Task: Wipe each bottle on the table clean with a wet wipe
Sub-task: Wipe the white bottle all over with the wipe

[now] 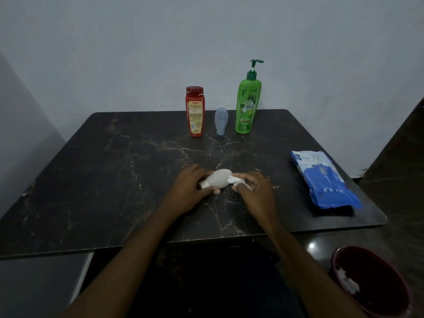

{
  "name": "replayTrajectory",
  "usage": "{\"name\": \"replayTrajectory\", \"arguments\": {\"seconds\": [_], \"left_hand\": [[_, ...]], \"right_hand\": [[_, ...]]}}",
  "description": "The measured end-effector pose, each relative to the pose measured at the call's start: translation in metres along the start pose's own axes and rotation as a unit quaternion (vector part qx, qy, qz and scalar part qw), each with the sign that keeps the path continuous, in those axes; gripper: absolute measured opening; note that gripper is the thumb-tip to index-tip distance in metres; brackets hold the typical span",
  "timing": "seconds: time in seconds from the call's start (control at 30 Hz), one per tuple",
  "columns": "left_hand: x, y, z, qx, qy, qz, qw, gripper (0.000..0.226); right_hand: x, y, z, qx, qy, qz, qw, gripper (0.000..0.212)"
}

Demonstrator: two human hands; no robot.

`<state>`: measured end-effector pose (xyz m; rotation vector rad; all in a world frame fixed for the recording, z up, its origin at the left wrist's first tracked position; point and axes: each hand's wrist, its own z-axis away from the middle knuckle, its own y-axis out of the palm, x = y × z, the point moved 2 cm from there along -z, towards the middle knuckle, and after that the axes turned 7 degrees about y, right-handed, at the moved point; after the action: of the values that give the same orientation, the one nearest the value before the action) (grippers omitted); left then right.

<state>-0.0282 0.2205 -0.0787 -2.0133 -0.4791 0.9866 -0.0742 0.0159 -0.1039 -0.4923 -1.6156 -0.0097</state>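
Head view: wipes pack (325, 180), maroon bin (380, 278)

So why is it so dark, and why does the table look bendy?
In the head view the light is dim, so the dark marbled table looks murky; the wide-angle lens bows its edges; a small glare spot shines near the dark red bin; the small white bottle and white wet wipe look soft.
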Motion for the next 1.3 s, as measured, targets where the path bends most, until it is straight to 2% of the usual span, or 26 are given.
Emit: {"name": "replayTrajectory", "arguments": {"seconds": [0.2, 0.37, 0.53, 0.7, 0.87, 1.03, 1.2, 1.3], "left_hand": [[0.003, -0.001, 0.015, 0.0, 0.001, 0.003, 1.0, 0.062], [0.004, -0.004, 0.02, -0.048, -0.021, 0.008, 0.999, 0.042], [0.01, -0.002, 0.019, -0.075, -0.056, 0.043, 0.995, 0.036], [0.008, -0.003, 0.019, -0.073, -0.043, 0.069, 0.994, 0.035], [0.01, -0.002, 0.019, -0.07, -0.057, 0.077, 0.993, 0.033], [0.01, -0.002, 0.018, -0.069, -0.064, 0.086, 0.992, 0.031], [0.012, -0.003, 0.017, -0.073, -0.058, 0.086, 0.992, 0.03], [0.012, -0.003, 0.017, -0.071, -0.058, 0.087, 0.992, 0.031]], "right_hand": [[0.006, 0.0, 0.004, -0.013, -0.012, 0.021, 1.0, 0.021], [0.007, 0.002, 0.008, -0.001, -0.003, -0.031, 1.0, 0.014], [0.004, 0.003, 0.008, -0.012, -0.02, 0.043, 0.999, 0.014], [0.009, 0.005, 0.011, -0.023, -0.044, 0.076, 0.996, 0.017], [0.015, 0.02, 0.018, -0.008, -0.102, 0.12, 0.987, 0.014], [0.017, 0.038, 0.015, -0.03, -0.074, 0.131, 0.988, 0.015], [0.019, 0.044, 0.017, 0.008, -0.103, 0.151, 0.983, 0.015], [0.019, 0.032, 0.006, -0.014, -0.065, 0.143, 0.988, 0.01]]}}
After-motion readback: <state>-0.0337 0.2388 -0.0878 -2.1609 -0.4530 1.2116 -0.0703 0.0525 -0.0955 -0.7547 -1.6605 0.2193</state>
